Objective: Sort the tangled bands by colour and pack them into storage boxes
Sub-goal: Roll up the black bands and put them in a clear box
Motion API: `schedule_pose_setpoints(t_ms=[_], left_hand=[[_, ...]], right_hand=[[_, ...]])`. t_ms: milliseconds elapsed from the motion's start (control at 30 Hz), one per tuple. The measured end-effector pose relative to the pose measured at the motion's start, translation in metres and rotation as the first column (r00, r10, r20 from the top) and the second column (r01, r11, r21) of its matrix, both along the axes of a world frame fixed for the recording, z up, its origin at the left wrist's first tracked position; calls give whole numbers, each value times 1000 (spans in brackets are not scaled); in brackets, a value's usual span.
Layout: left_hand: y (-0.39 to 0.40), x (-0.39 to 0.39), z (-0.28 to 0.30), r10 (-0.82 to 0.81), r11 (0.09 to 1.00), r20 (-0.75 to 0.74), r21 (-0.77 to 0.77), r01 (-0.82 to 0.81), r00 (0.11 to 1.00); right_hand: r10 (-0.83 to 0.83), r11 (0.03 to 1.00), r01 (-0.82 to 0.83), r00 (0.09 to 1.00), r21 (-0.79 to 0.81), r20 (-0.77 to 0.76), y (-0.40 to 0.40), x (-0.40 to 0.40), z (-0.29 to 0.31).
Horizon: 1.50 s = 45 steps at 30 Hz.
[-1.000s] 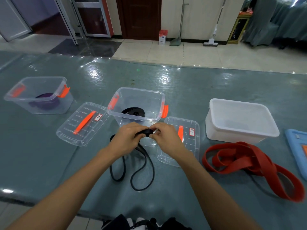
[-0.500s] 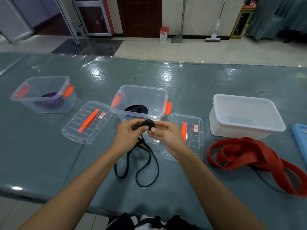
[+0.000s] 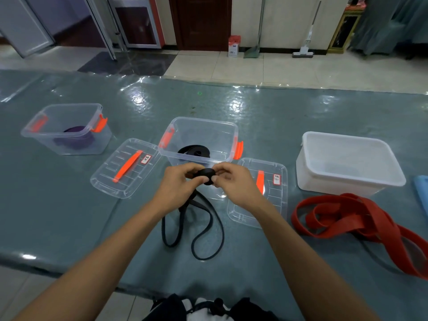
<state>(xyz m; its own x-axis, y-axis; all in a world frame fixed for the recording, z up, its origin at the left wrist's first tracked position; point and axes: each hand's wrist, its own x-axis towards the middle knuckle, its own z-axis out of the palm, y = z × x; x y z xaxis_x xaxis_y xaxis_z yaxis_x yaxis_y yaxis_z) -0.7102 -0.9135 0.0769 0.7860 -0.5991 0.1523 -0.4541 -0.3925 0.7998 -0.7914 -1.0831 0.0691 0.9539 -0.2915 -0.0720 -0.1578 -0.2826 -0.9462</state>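
Both hands, left hand (image 3: 178, 181) and right hand (image 3: 229, 181), pinched the black band (image 3: 205, 176) coil; one slip, it could have sprung loose.

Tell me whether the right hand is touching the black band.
Touching: the head view shows the right hand pinching the rolled end of the black band.

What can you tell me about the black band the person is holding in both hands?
The black band is a thin, narrow loop that looks like rubber. Its upper end is wound into a small tight coil, pinched between the left hand and the right hand just in front of the middle clear box. The rest hangs down from the grip and lies in loose loops on the grey-green table, between the two forearms.
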Motion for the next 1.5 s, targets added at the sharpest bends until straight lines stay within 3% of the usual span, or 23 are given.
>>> schedule_pose_setpoints(t_ms=[133,267,333,400,467,533,567,633,733,867,967,1100,1200,1267,1333,1400,1500], left_hand=[[0,-7,0,36,988,-160,-145,-59,986],[-2,-9,1,-9,987,-158,-160,-17,987],[1,-5,-1,-20,995,-118,-104,7,993],[6,0,-8,-47,998,19,40,46,999],[11,1,-14,-124,965,189,253,74,974],[12,-2,-16,-168,930,266,363,63,949],[12,-4,-16,-166,933,278,353,60,946],[11,-7,-16,-135,962,246,266,67,960],[11,-9,-14,-42,997,102,69,35,994],[14,-12,-8,10,998,-40,-60,-13,999],[18,-14,-6,-6,994,-47,-107,1,999],[22,-18,-9,-39,997,-37,-67,36,999],[28,-13,-11,-77,995,-3,70,77,997],[29,-11,-8,-144,970,64,206,128,988],[27,-10,-3,-193,947,109,279,156,975],[24,-12,2,-205,944,126,286,162,971],[22,-18,6,-157,972,49,186,146,986]], right_hand=[[-99,945,87,995,315,24,0,-1,-6],[-126,810,77,991,581,45,11,-7,-11],[-128,786,79,991,613,36,13,-9,-13],[-74,883,52,997,466,29,11,-11,-12],[39,998,-39,999,46,0,7,-10,-12],[124,943,-127,992,-308,-29,5,-8,-9],[123,928,-128,992,-349,-34,5,-7,-8],[72,966,-80,997,-248,-38,6,-8,-4],[-30,999,31,999,33,-23,7,-8,-3],[-94,898,76,995,434,20,10,-12,2],[-34,827,9,999,561,33,15,-17,5],[3,876,7,1000,482,-20,16,-21,1],[56,995,-51,997,86,-60,11,-25,3],[118,977,-130,990,-166,-79,9,-28,6],[162,938,-181,983,-297,-89,9,-29,11],[143,936,-169,984,-310,-104,9,-28,14],[123,985,-134,987,-107,-102,2,-30,18]])
